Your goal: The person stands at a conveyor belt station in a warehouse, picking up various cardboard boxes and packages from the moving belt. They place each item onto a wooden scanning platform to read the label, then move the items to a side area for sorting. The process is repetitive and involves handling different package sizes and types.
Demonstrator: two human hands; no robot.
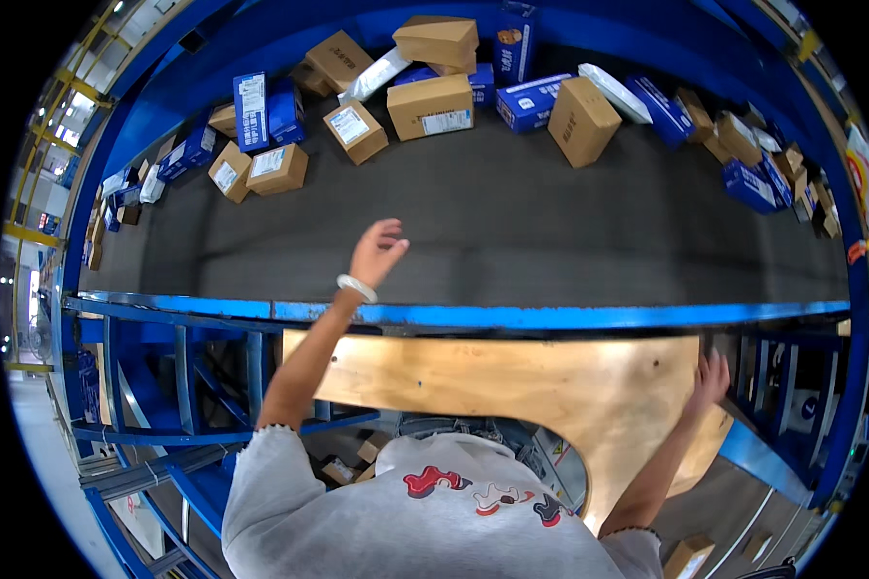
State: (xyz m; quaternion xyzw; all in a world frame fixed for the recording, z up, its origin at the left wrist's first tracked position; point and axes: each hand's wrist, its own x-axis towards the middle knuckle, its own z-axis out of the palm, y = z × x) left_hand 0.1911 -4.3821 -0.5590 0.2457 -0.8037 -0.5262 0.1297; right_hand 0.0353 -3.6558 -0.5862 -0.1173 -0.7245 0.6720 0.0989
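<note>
- Fingers of the left hand (375, 259), loosely curled and slightly apart, hold nothing above the dark conveyor belt (550, 236); those of the right hand (711, 382) are blurred at the wooden board's (434, 372) right edge, and whether they grip it cannot be told.
- Principal hazard, as judged: were the belt to run, the far row of parcels could jam, its pieces lying crowded and at mixed angles.
- Second hazard: the raised tan carton (435, 41), resting on other boxes at the far side, could slide down if its support shifts.
- Third hazard: the upright blue box (515, 43), to its right, could topple from its narrow base.
- Least hazard: the labelled tan carton (355, 133), far of the left hand and well apart from it, could turn askew under a one-handed pull.
- Room: a lit hall, with yellow railings (34, 234) at far left.
- Belt: spans left to right, bounded on the near side by a blue rail (550, 317).
- Board: pale wood, near of the rail, its near edge curved.
</note>
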